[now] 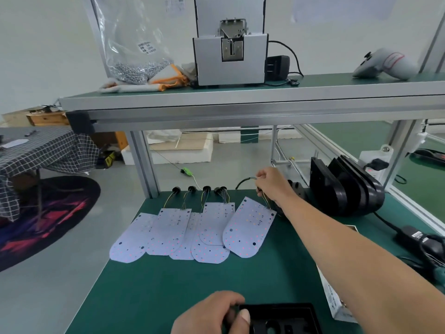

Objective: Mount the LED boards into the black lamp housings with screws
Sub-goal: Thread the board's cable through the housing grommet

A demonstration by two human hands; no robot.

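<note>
A bag of screws (134, 44) sits up on the far shelf (240, 92) at the left. White light boards (168, 233) lie in a row on the green table (156, 290), some overlapping. At the near edge the left hand (209, 314) grips a black lamp case (289, 314) — thumb on top. The right hand (272, 183) reaches far and pinches the thin wires (266, 202) of the rightmost board (248, 230). More black cases (346, 189) stand stacked at the far right.

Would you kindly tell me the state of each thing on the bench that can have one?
right hand, pinches the wires of the rightmost LED board.
left hand, grips the near housing.
rightmost LED board, lying loose, unmounted.
other LED boards, flat, overlapping.
near housing, flat, no board in it.
spare housings, standing on edge.
screw bag, upright, partly full.
</note>
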